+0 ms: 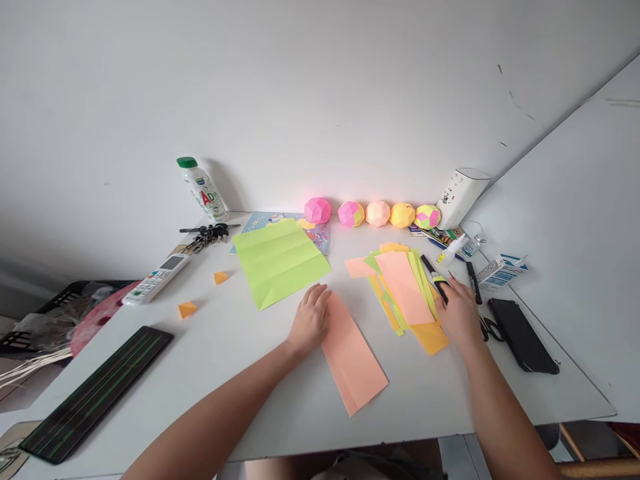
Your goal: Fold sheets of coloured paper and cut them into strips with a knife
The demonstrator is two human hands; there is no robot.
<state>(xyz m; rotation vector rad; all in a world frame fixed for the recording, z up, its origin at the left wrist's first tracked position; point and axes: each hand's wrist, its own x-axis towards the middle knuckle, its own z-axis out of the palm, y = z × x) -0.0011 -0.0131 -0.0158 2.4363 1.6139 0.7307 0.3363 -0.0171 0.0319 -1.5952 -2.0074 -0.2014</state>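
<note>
My left hand rests palm down on the top end of a folded peach paper strip lying on the white table, fingers stretched flat. My right hand is at the right edge of a stack of peach, yellow and green paper strips. Its fingers curl around a black and yellow marker; the hand is a little blurred. A creased green sheet lies just beyond my left hand.
Several paper balls line the wall. A bottle, keys, a remote, two small orange paper pieces and a black keyboard-like board lie at left. Scissors, a phone, pens and a small carton lie at right.
</note>
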